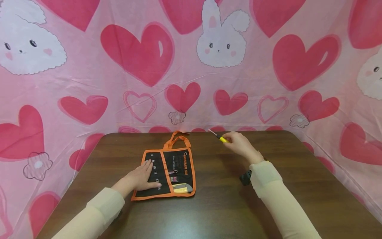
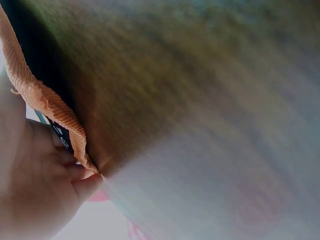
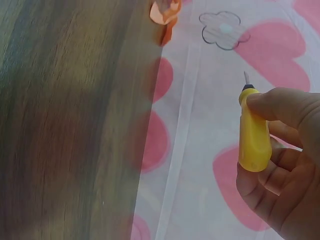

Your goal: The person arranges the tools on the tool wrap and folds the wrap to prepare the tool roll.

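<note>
I log: yellow-handled screwdriver (image 3: pixel 255 137), raised near far edge of worktop (image 1: pixel 221 209); fingers of right hand (image 1: pixel 241 144) curled round it. Orange-trimmed tool pouch (image 1: pixel 179 157) on worktop; left hand (image 1: pixel 138 178) atop, fingers extended.

Pink heart-and-bunny cloth (image 1: pixel 191 74) around a brown table (image 1: pixel 221 209) makes this a screened-off nook.

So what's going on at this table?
A person is at the table with an open tool pouch lying on it. Their left hand rests on the pouch's black left panel, fingers spread. Their right hand holds a yellow-handled screwdriver in the air, right of the pouch, tip pointing away. A yellow cutter sits partly tucked into the pouch.
</note>
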`<state>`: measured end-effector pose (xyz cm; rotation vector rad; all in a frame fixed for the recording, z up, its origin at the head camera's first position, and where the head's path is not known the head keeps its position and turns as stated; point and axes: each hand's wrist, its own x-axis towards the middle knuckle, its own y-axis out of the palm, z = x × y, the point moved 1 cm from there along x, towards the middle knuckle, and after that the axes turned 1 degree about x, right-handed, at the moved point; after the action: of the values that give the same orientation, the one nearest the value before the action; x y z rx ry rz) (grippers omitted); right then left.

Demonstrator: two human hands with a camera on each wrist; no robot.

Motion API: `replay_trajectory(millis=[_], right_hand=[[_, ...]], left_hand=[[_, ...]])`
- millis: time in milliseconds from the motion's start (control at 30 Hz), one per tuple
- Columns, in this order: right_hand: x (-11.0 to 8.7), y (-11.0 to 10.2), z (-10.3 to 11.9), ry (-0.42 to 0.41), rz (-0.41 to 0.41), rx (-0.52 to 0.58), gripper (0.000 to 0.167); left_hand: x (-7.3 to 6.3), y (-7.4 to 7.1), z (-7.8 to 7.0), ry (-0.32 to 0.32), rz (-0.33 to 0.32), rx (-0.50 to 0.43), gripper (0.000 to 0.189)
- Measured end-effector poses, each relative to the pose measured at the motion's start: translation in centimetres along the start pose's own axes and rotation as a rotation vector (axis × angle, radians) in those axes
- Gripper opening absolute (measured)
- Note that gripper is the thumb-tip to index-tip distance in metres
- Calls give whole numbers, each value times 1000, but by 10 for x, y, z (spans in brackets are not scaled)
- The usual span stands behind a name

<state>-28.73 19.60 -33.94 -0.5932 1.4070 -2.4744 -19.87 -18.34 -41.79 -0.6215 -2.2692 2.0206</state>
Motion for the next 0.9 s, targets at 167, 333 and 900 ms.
replay_trajectory(millis=[167, 333, 900], right_hand=[[5, 5, 8, -23, -29, -8, 26], [7, 12, 16, -37, -52, 9, 24], [16, 37, 39, -67, -63, 140, 28]], left_hand=[[0, 0, 0, 1, -2, 1, 104], [0, 0, 0, -2, -1, 3, 104], [-1, 0, 0, 4, 2, -1, 104]])
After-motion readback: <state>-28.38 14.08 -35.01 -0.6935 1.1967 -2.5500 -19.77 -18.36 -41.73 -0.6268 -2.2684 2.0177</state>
